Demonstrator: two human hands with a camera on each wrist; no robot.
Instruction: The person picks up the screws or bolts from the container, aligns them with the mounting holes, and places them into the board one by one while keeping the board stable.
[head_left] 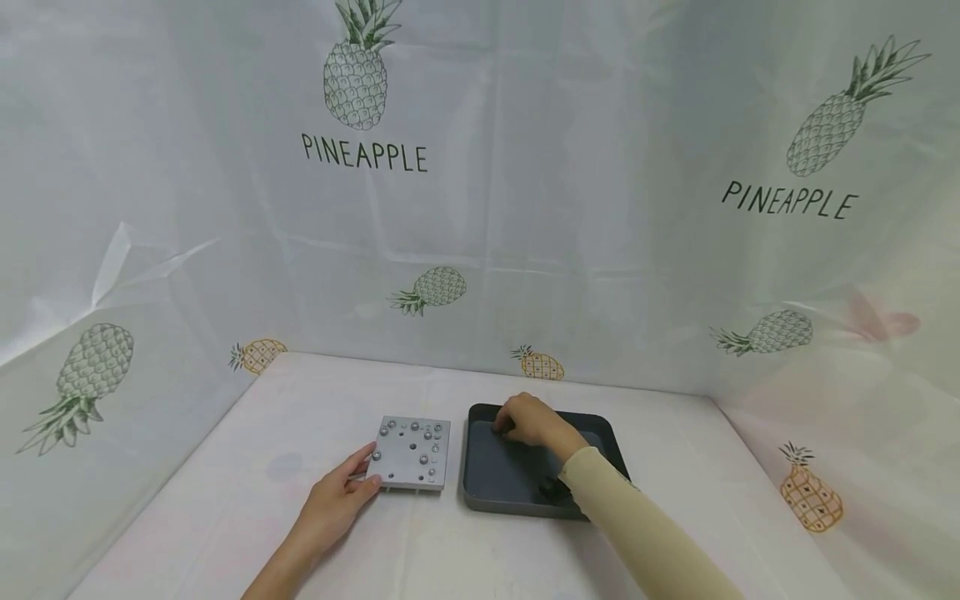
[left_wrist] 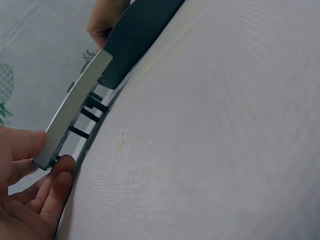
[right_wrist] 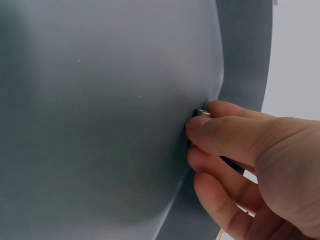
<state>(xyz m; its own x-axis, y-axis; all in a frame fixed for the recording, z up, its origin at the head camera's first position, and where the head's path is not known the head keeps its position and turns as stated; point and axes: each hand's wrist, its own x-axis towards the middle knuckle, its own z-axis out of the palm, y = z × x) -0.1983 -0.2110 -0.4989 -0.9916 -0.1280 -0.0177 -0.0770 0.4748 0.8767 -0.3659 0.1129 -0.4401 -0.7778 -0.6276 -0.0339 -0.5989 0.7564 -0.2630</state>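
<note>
My left hand [head_left: 335, 504] grips the left edge of a square silver metal plate [head_left: 405, 465], thumb at its near corner. Several bolt heads and holes dot the top of the plate. In the left wrist view, thin bolt shanks [left_wrist: 90, 115] stick out below it, and fingers curl under its edge. Over at the far left corner of a dark grey tray [head_left: 497, 475], my right hand [head_left: 529, 422] pinches a small shiny metal piece [right_wrist: 202, 113] against the tray floor. Fingertips hide most of that piece, so I cannot tell its kind.
Small black items [head_left: 552, 488] lie in the tray beside my right forearm. The tray's raised walls stand just right of the plate. A white cloth [head_left: 300, 417] covers the table, and a pineapple-print sheet [head_left: 562, 208] hangs at the back and sides.
</note>
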